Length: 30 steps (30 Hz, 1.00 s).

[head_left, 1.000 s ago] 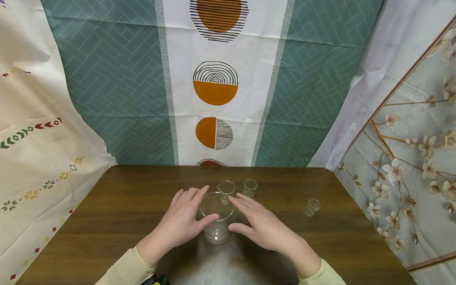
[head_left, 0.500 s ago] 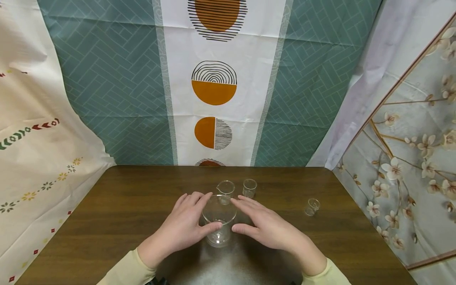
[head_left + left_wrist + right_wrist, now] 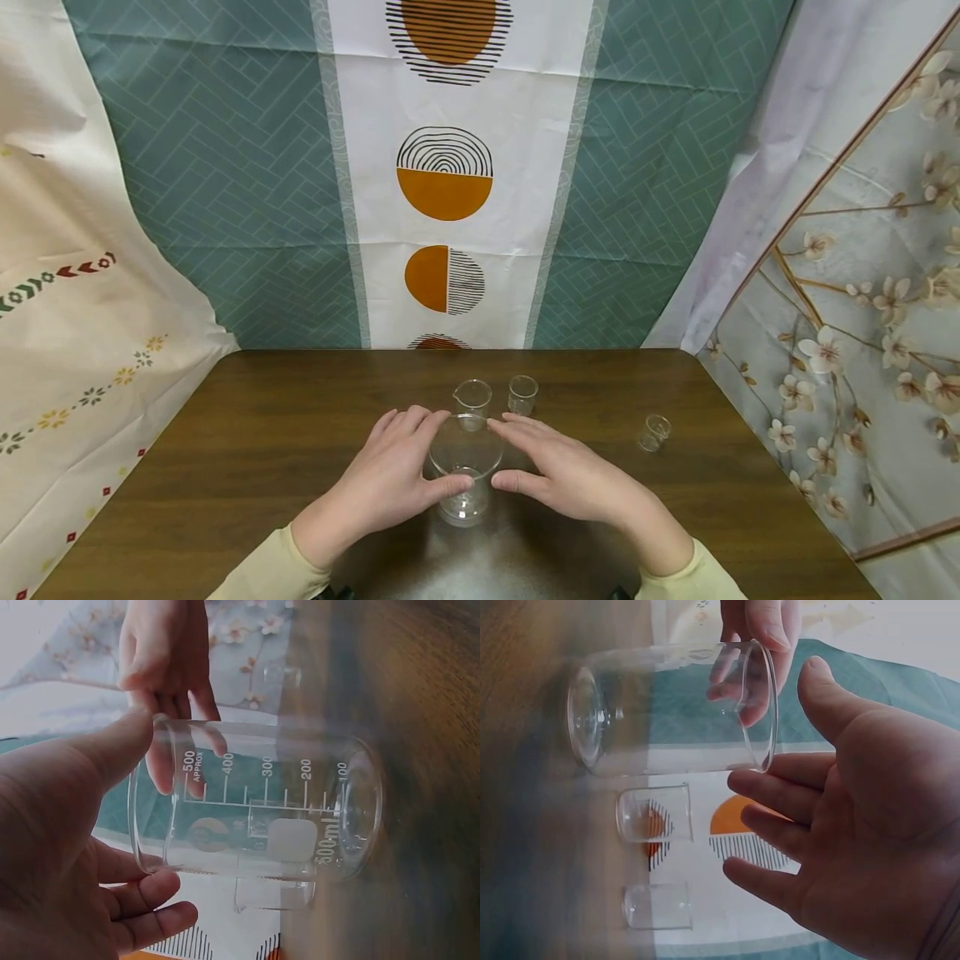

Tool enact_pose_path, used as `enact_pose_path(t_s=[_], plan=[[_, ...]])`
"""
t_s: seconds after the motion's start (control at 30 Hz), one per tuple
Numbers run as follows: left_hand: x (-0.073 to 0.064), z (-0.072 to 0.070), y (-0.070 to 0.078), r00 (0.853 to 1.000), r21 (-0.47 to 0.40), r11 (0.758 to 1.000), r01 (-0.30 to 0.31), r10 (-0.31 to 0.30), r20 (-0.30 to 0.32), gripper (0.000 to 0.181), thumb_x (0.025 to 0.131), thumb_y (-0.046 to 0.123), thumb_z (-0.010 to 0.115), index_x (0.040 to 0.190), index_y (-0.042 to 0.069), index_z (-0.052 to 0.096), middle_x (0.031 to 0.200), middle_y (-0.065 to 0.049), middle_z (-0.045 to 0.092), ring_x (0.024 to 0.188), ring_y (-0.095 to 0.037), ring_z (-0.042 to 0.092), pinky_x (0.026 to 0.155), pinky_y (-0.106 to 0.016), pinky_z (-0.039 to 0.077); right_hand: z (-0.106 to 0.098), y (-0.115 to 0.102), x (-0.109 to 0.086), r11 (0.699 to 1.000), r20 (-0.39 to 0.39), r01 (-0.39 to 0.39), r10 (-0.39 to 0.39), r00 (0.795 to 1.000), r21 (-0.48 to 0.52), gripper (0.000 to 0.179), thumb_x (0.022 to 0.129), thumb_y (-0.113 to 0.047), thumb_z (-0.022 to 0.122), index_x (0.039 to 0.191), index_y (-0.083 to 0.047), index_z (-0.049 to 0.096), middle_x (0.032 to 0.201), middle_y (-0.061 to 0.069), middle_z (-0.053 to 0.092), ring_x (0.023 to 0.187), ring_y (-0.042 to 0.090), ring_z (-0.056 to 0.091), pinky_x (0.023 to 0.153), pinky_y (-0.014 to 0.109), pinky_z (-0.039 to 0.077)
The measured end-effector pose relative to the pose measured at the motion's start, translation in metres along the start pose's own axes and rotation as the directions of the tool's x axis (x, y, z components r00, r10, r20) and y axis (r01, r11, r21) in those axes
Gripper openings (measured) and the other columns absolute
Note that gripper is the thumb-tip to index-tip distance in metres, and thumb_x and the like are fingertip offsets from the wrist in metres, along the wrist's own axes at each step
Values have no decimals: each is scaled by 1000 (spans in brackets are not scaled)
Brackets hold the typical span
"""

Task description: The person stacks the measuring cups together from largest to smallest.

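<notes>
A large clear glass beaker (image 3: 465, 500) marked 500 ml stands upright near the front middle of the brown table; I cannot tell whether its base touches the wood. My left hand (image 3: 390, 475) holds it by the rim from the left, thumb on the near side and fingers round the far side, as the left wrist view shows. On the other side my right hand (image 3: 566, 471) stays spread, its thumb apart from the glass and its fingertips close to the rim or touching it. Printed volume marks show on the beaker's wall (image 3: 255, 799).
Behind the large beaker stand a smaller spouted beaker (image 3: 472, 400) and another small beaker (image 3: 522, 396). A tiny beaker (image 3: 655, 433) sits farther right. The table (image 3: 225, 467) ends at patterned cloths at the back (image 3: 247, 208) and on both sides.
The large beaker and both hands have shifted slightly right and toward me. The right hand's fingertips are a little nearer the rim. The smaller beakers have stayed on their spots.
</notes>
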<state>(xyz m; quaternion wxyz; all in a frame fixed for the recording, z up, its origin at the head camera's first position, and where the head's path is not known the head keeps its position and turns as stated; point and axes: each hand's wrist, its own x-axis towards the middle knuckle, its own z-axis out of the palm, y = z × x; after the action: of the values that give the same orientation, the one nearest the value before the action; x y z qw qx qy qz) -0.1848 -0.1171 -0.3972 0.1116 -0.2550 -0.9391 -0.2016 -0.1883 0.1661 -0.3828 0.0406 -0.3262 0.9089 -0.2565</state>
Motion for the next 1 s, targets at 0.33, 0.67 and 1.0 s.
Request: enact_pose_path(t_s=[0.33,0.67,1.0], plan=[[3,-2,3,999,-17,1000,-18,19,26,88,85,61,92,144,3,64,135,-11,61,130,-37,58,122,-59,35,-2,1,0,1000,-2,-7,7,1000,3,76,108,-63,62,169,-21,47,172,1,45,162,23,36,125,58,37],[7,2,5,997,-74,997,-33,39,74,90,88,60,88,150,1,60,147,-10,65,141,-31,57,122,-63,34,-4,3,-1,1000,1,-6,6,1000,-2,74,108,-59,66,168,-20,48,171,3,47,161,25,38,125,58,37],[5,7,3,996,-101,993,-59,66,68,91,92,62,84,156,4,57,149,-10,64,139,-30,59,123,-63,34,-5,4,0,1000,0,14,-14,1000,-6,73,107,-54,69,167,-19,49,167,3,52,160,27,41,124,59,37]])
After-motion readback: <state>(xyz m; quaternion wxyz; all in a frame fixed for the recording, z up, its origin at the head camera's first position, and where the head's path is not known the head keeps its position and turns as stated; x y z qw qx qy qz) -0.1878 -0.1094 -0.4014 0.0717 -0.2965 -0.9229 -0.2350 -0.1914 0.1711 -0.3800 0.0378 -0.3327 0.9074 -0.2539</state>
